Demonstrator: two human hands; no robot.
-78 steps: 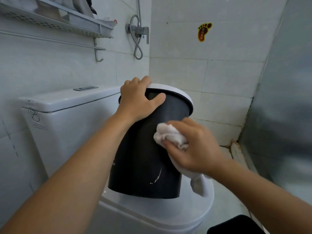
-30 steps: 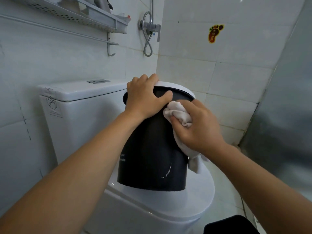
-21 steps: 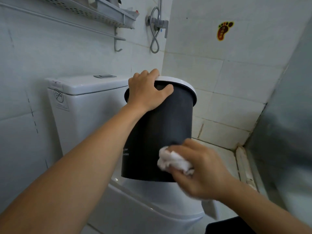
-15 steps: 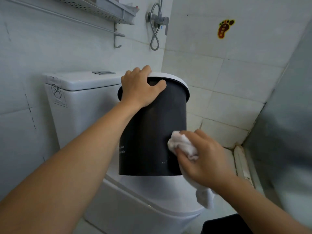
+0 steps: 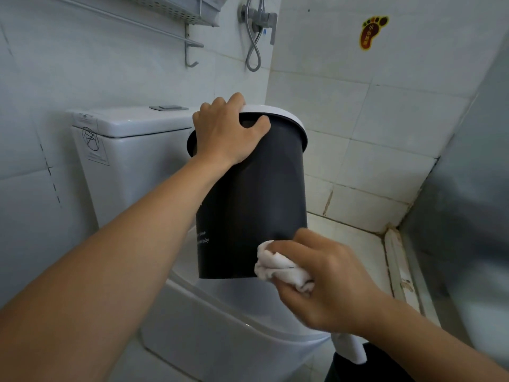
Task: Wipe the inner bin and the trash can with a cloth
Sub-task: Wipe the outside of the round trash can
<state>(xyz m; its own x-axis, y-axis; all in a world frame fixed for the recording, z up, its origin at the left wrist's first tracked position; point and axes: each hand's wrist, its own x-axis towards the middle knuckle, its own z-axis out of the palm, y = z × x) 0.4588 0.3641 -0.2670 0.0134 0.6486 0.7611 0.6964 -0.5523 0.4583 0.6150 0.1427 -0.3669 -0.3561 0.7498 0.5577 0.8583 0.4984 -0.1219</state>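
Head view
Bin: a dark bin [image 5: 253, 194] with a white rim is being kept upright on the closed toilet lid [image 5: 237, 312], between the two hands.
Left hand: the left hand [image 5: 223, 133] is being clamped over the near top edge of the bin, fingers being hooked over the white rim and the thumb being pressed along the dark wall just under it.
Right hand: the right hand [image 5: 327, 282] is being closed round a bunched white cloth [image 5: 278, 267], which is being pressed against the bin's lower wall near the bottom edge.
Cloth tail: a loose end of the cloth is being left hanging under the right wrist.
Lettering: small pale print is being shown on the bin's wall, beside the left forearm; it is too small to be read.
Beyond the left hand: a white cistern [image 5: 129, 150] is being seen against the tiled wall.
Above the hands: a shower hose [image 5: 254, 42], a wall rack [image 5: 176, 9] and a foot-shaped sticker [image 5: 371, 31] are being seen on the tiles.
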